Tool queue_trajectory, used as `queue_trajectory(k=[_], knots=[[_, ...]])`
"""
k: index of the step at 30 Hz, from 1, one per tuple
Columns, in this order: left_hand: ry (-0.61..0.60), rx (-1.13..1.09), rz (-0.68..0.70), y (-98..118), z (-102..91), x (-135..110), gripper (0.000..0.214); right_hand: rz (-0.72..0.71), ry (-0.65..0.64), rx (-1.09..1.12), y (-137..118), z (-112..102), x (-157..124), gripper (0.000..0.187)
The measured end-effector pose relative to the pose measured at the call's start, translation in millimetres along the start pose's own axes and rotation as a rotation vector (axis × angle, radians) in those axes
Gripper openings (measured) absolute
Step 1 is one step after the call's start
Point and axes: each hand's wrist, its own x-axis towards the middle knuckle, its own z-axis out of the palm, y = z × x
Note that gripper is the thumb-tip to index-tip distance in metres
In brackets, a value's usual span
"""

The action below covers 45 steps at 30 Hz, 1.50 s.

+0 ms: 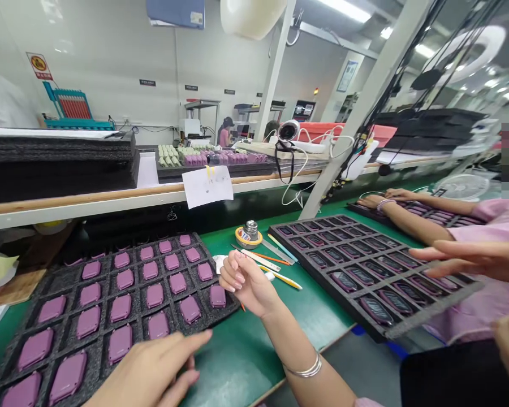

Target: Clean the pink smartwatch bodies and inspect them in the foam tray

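My left hand [152, 364] is low in the view, over the near edge of a black foam tray [104, 282]. Its fingers are stretched out, with nothing visible in them. The tray's compartments hold purple rounded-rectangular casings [121, 307] with small lugs at the corners. Beyond the tray's right side I hold up my right hand [244, 280], with silver bangles on the wrist. Its fingers are curled in, and whatever they may hold is hidden. A small orange tip [242, 307] shows just below it. Behind lie a white stick [261, 260] and a yellow stick [286, 280].
Another foam tray [396, 328] at right holds dark-faced units. A co-worker's hands [377, 202] work beyond it; another person's hand [470, 254] reaches in from the right. A metal container [251, 229] sits on a tape roll [242, 242]. A shelf [152, 195] and post [348, 118] stand ahead.
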Motion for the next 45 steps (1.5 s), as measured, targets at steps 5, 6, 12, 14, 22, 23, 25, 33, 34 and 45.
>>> queue_trajectory(k=[5, 6, 12, 14, 22, 23, 25, 33, 34, 45], knots=[[0.206, 0.232, 0.076, 18, -2.1, 71, 0.052, -0.016, 0.028, 0.082, -11, -5, -4, 0.048], [0.242, 0.287, 0.093, 20, 0.5, 81, 0.051, -0.011, 0.033, 0.099, -13, -6, -4, 0.049], [0.319, 0.466, 0.136, 30, 10.4, 112, 0.047, 0.002, 0.03, 0.23, -20, -13, -5, 0.06], [0.323, 0.485, 0.14, 33, 10.7, 116, 0.045, -0.001, 0.021, 0.278, -22, -14, -5, 0.061], [0.301, 0.437, 0.151, 38, 14.1, 134, 0.05, -0.014, 0.016, 0.44, -28, -23, -7, 0.054], [0.292, 0.433, 0.141, 38, 14.6, 135, 0.049, -0.014, 0.017, 0.464, -27, -25, -5, 0.053], [0.283, 0.428, 0.129, 39, 15.3, 137, 0.051, -0.009, 0.018, 0.517, -25, -27, -1, 0.05], [0.304, 0.385, 0.139, 43, 15.0, 137, 0.055, 0.22, 0.075, 0.798, -70, -20, -76, 0.02], [0.31, 0.377, 0.143, 43, 14.6, 137, 0.054, 0.27, 0.091, 0.844, -82, -19, -95, 0.027], [0.289, 0.368, 0.125, 37, 12.9, 125, 0.052, 1.128, 0.486, 2.772, -85, -7, -120, 0.063]])
